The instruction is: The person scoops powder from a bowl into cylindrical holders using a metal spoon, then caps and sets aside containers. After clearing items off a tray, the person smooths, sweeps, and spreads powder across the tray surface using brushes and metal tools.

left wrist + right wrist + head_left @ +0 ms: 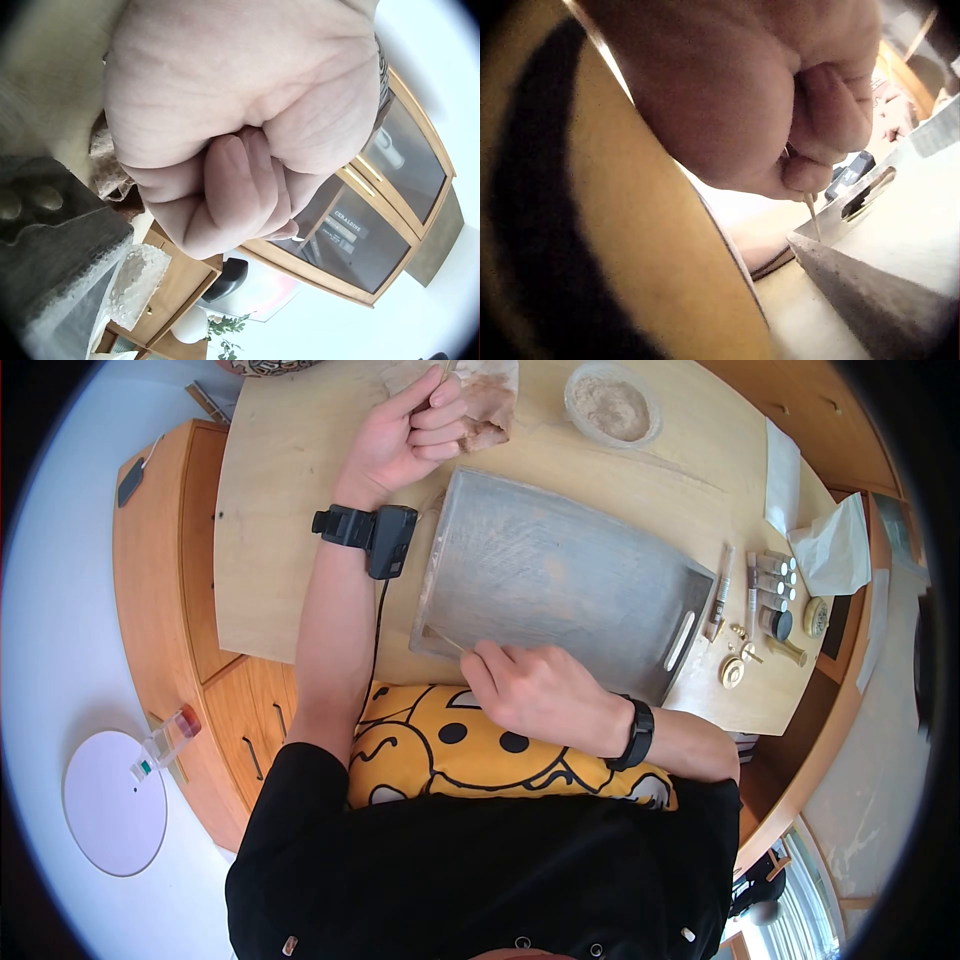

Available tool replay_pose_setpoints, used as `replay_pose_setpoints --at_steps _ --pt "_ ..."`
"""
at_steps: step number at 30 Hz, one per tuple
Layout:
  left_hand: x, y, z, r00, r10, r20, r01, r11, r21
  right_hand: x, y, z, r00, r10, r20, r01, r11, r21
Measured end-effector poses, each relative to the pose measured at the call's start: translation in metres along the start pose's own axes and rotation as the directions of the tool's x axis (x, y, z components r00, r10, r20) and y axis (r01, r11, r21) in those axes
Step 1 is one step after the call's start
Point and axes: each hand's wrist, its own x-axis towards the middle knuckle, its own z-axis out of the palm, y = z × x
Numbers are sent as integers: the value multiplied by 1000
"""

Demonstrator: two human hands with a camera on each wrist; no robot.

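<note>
My right hand (535,685) pinches a thin wooden stick (812,214) between thumb and fingers. The stick's tip points down at the near left corner of a grey tray (560,560), right by its rim in the right wrist view. Smudges and streaks cover the tray's flat surface. Beyond the tray's far left corner, my left hand (415,435) is raised, its fingers curled in toward the palm. A thin, light-coloured thing (447,370) shows at its fingertips, mostly hidden by the hand. Beside it lies a brown-stained cloth (490,405).
A bowl of beige powder or paste (612,408) stands at the back of the table. Small capped jars (775,580), a tube (722,592) and brass pieces (735,670) lie on the right. A yellow cushion (480,745) fills my lap against the table edge.
</note>
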Motion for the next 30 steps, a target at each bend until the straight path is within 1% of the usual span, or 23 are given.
replay_pose_setpoints --at_steps 3,7,10,12,13,15,16,17,18,19,22,24,25,26,27,28,29,30 --pt "0 -1 1 1000 7 -2 -7 1000 7 0 1 3 1000 -15 -13 15 1000 9" --pt "-1 0 0 1000 -2 -13 2 1000 4 -1 1 -5 999 -33 -10 33 999 1" --pt "-1 0 -2 1000 2 1 -2 999 -32 -1 1 -12 1000 13 -18 -13 1000 7" --pt "-1 0 -1 1000 -3 7 3 1000 -27 1 3 -13 988 151 -20 -152 986 -63" --pt "0 0 0 1000 -6 14 6 1000 -22 2 4 -12 988 152 -20 -153 986 -65" --pt "0 -1 0 1000 0 10 0 1000 -26 5 4 -8 971 239 -34 -241 964 -109" --pt "-1 -1 0 1000 6 6 -6 1000 -29 4 3 -5 971 238 -34 -240 965 -110" --pt "-1 -1 -1 1000 8 7 -8 1000 -27 3 1 -2 978 204 -39 -207 974 -96" --pt "-1 -1 -1 1000 16 -13 -16 1000 -27 2 0 0 984 170 -44 -173 982 -81" --pt "-2 -2 -1 999 22 -33 -23 999 -27 1 -1 -1 985 169 -45 -172 982 -82" --pt "-2 -1 -1 1000 8 13 -7 999 -43 2 0 -8 979 193 -70 -197 979 -47" --pt "-1 -1 -2 1000 11 19 -10 999 -32 8 8 -11 943 303 -140 -312 949 -50" --pt "-1 -1 -1 1000 14 19 -13 1000 -24 10 11 -11 944 299 -142 -309 950 -53" --pt "-1 0 0 1000 18 20 -18 1000 -20 10 14 -11 933 336 -124 -335 942 32" --pt "-2 0 0 1000 25 -10 -25 1000 1 10 17 -11 923 370 -103 -358 926 115" --pt "-2 -1 5 999 33 -43 -33 999 18 10 19 -13 926 363 -101 -352 929 114" --pt "-1 -2 9 998 42 -47 -42 999 18 10 21 -17 926 366 -94 -328 901 282" --pt "1 -3 13 996 49 -80 -49 999 4 11 22 -19 925 369 -83 -298 845 443"
